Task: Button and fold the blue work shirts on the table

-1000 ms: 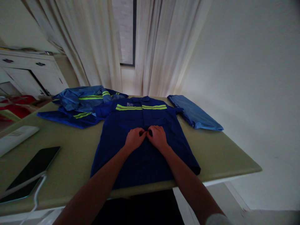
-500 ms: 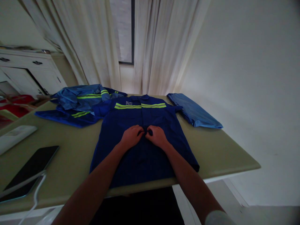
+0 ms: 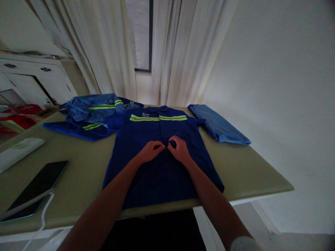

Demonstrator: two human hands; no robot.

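Observation:
A dark blue work shirt (image 3: pixel 157 181) with yellow-green reflective stripes lies front up, its collar at the far side and its hem near the table's front edge. At the middle of its front placket, my left hand (image 3: pixel 151 151) pinches the cloth between thumb and fingers. My right hand (image 3: pixel 178 149) is just beside it, also closed in a pinch on the placket. Any button between the fingertips is too small to make out. The shirt's left sleeve reaches a heap of other work clothes (image 3: pixel 98 113).
The greenish table (image 3: pixel 251 170) meets a white wall on the right. A folded blue garment in plastic (image 3: pixel 220 123) lies at the back right. On the left are a black tablet (image 3: pixel 39 186), a white cable (image 3: pixel 43 216) and a white box-like object (image 3: pixel 21 151). Curtains (image 3: pixel 104 48) hang behind.
My right hand has shifted slightly up on the placket, with its fingers a little raised. My left hand stays pinched near the same spot. The whole view has shifted a little.

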